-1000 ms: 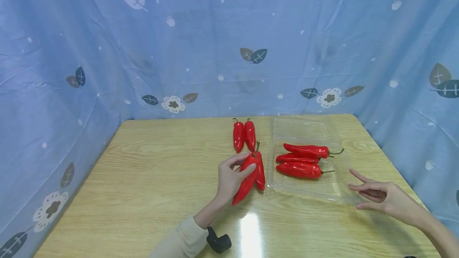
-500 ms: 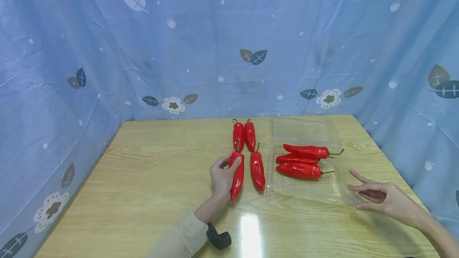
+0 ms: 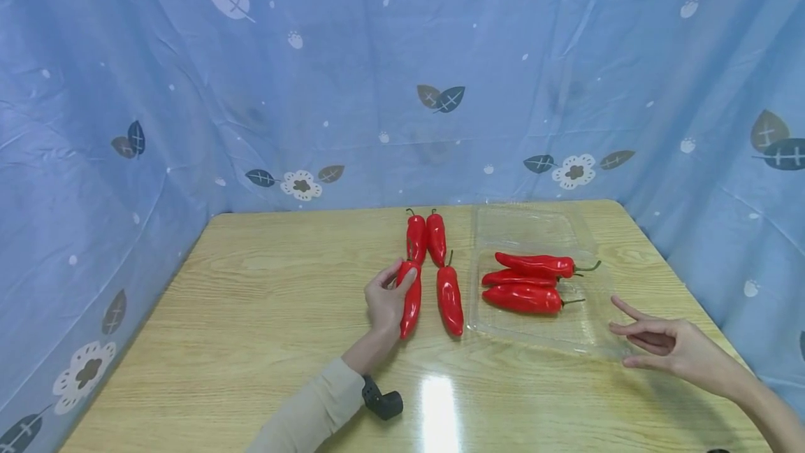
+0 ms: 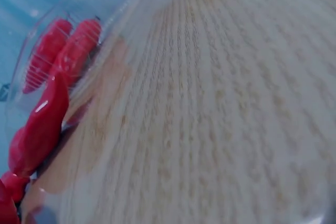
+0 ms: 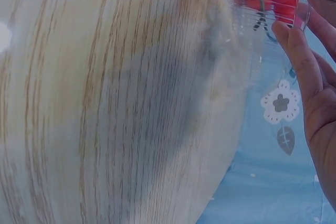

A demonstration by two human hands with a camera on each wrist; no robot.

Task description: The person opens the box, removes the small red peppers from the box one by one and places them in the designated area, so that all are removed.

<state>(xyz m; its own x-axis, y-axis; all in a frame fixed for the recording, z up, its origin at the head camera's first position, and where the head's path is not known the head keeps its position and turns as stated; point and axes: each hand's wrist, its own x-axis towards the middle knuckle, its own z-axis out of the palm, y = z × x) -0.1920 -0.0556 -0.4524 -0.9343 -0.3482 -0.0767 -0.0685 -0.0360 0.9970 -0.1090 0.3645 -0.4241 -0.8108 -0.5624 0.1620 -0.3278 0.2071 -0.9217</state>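
Observation:
My left hand [image 3: 386,306] holds a glossy red chili pepper [image 3: 411,306] by its upper part, thumb on top, stem pointing away. To its right another red pepper [image 3: 449,299] lies on the table. Just beyond, two red peppers [image 3: 435,240] lie side by side; the held pepper's stem overlaps the left one [image 3: 416,233]. A clear plastic clamshell box [image 3: 534,340] stands open on the right with three red peppers [image 3: 522,298] in it. My right hand [image 3: 666,348] is at the box's right front corner, fingers extended and fingertips right at its edge, as the right wrist view also shows.
The wooden table [image 3: 283,313] is bordered by a blue patterned curtain [image 3: 352,75] at the back and both sides. The box's clear lid [image 3: 528,226] lies folded back toward the curtain. A black wrist camera [image 3: 383,400] sits at the left cuff.
My left hand has moved the pepper left and then away from me, turning it more upright in view and apart from the pepper beside it. The right hand has stayed at the box.

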